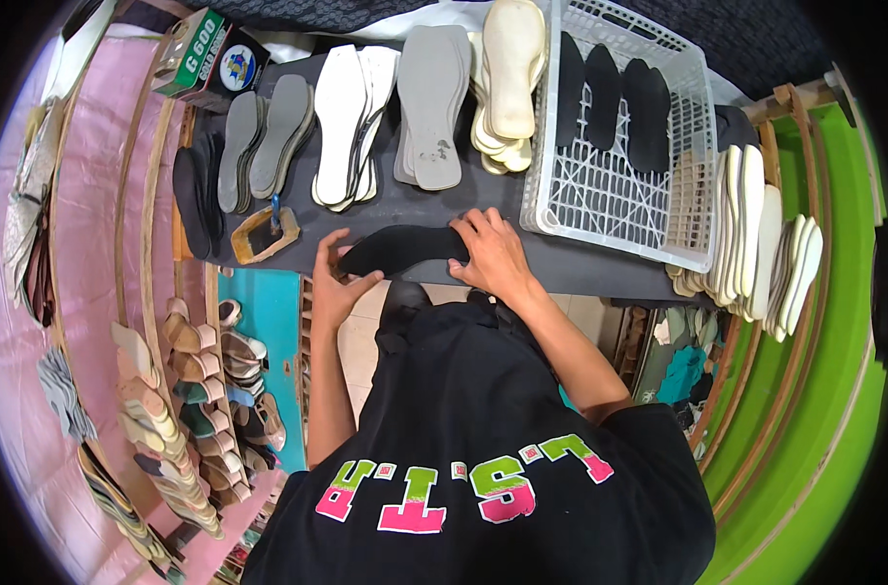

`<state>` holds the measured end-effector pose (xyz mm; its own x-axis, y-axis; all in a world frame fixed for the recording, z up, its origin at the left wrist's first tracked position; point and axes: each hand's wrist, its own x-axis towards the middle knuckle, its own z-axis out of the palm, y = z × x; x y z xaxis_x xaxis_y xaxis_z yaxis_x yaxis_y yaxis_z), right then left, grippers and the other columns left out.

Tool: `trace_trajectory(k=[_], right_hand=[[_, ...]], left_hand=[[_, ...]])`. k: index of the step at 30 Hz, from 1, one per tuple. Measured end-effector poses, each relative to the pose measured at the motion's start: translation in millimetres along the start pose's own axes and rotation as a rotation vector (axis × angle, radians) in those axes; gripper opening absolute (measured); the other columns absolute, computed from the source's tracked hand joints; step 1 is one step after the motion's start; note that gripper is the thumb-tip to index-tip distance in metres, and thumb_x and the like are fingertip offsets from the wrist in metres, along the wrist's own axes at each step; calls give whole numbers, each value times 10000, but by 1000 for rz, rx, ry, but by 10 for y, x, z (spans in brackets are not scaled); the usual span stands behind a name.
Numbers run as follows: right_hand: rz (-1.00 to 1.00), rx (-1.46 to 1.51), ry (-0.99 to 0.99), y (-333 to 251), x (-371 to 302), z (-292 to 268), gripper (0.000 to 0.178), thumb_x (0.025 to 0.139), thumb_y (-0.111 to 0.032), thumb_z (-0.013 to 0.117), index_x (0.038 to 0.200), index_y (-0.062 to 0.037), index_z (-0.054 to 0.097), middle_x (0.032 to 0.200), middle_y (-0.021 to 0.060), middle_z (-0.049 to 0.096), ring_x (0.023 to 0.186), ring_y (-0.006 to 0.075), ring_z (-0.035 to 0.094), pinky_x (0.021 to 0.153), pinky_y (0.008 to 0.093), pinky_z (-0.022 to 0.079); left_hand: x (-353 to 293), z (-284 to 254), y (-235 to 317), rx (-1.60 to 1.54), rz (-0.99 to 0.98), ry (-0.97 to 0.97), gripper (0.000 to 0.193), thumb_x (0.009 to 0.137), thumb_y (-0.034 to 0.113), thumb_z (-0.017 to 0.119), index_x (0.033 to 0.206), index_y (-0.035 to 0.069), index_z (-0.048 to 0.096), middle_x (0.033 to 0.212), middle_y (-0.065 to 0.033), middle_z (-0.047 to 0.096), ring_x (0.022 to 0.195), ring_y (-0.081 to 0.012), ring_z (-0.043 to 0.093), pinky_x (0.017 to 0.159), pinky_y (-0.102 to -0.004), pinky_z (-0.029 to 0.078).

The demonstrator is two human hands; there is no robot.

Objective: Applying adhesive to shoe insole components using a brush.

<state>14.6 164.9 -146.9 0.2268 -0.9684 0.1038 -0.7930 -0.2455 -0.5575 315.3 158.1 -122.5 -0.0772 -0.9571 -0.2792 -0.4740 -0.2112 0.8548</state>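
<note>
Hands meet at the near edge of the dark tabletop [580,275]: the left hand [335,283] cups the rounded end of a black insole [405,249], fingers curled on it, while the right hand [493,255] lies flat, pressing its other end down. Toward the left edge sits a small wooden-framed block [264,235]. Farther back, grey insoles [430,107], white insoles [343,122] and cream insoles [510,73] lie in stacks. At the far right corner stands a white plastic basket [610,190] with black insoles inside.
</note>
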Motion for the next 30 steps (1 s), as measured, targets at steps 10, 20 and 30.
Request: trace_trajectory(k=[10, 20, 30], right_hand=[[132, 329, -234, -46, 122, -182, 602, 698, -284, 875, 1233, -52, 727, 1079, 156, 730, 987, 377, 725, 877, 486, 593], [447, 1288, -528, 251, -394, -631, 628, 871, -36, 849, 1444, 31, 601, 1330, 96, 735, 1184, 158, 678, 1103, 305, 480], [396, 1517, 61, 286, -849, -1734, 845, 870, -37, 819, 1612, 57, 427, 1500, 165, 605, 1342, 209, 627, 1153, 334, 491]], left_hand=[[-268, 95, -193, -1374, -191, -8, 300, 1019, 313, 709, 1236, 105, 711, 1215, -76, 678, 1151, -293, 638, 1181, -535, 459], [138, 124, 592, -1323, -318, -353, 483, 1021, 335, 659, 1413, 54, 642, 1268, -62, 691, 1220, -255, 652, 1131, -440, 513], [846, 744, 2054, -1263, 7, -771, 876, 1038, 399, 562, 1704, -42, 203, 1708, -205, 375, 1561, -337, 414, 1291, -454, 336]])
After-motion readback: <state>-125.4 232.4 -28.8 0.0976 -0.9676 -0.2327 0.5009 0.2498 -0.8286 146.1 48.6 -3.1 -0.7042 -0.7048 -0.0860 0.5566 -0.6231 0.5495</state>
